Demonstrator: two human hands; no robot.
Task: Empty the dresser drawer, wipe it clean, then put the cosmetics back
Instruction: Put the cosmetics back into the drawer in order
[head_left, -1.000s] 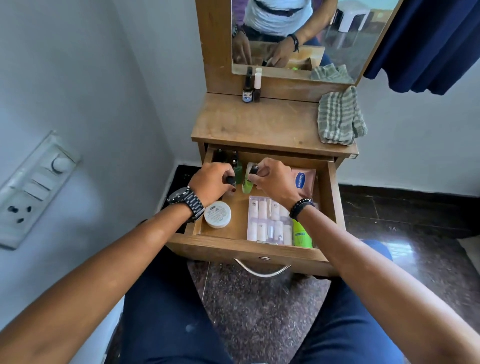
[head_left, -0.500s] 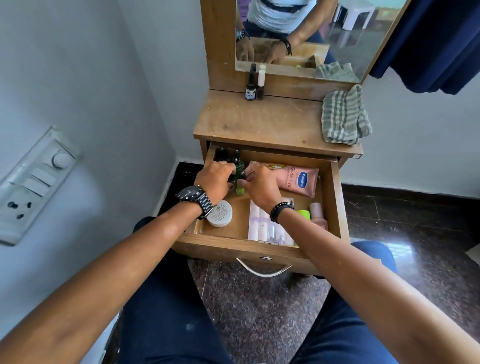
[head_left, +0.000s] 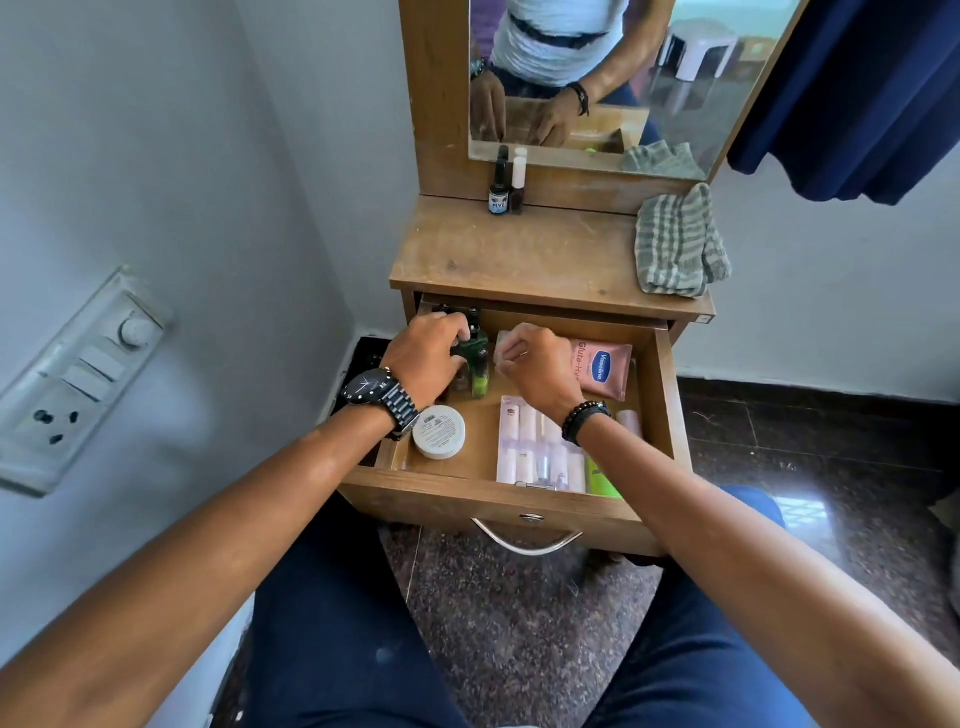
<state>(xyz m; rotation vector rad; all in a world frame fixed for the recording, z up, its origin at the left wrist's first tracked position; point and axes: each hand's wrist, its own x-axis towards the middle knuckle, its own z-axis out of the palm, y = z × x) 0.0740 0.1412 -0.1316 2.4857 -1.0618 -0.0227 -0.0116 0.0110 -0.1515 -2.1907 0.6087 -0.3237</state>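
The wooden drawer (head_left: 662, 405) is pulled open below the dresser top (head_left: 519, 254). My left hand (head_left: 423, 358) reaches into its back left corner, fingers curled round a small dark bottle (head_left: 461, 340) next to a green bottle (head_left: 478, 364). My right hand (head_left: 540, 366) hovers mid-drawer, fingers curled on the pale end of a pink Vaseline tube (head_left: 602, 366). Also in the drawer lie a white round jar (head_left: 439, 431), a clear case of small tubes (head_left: 537, 452), a lime tube (head_left: 601, 478) and a pale pink bottle (head_left: 629, 420).
Two small bottles (head_left: 500, 189) stand at the back of the dresser top under the mirror (head_left: 675, 67). A striped cloth (head_left: 675, 244) lies at its right edge. A switch panel (head_left: 78, 374) is on the left wall, a blue curtain (head_left: 857, 93) upper right.
The green bottle that my right hand held a second ago now stands at the drawer's back left. My right hand has shifted to the pink tube, my left hand to the dark bottle.
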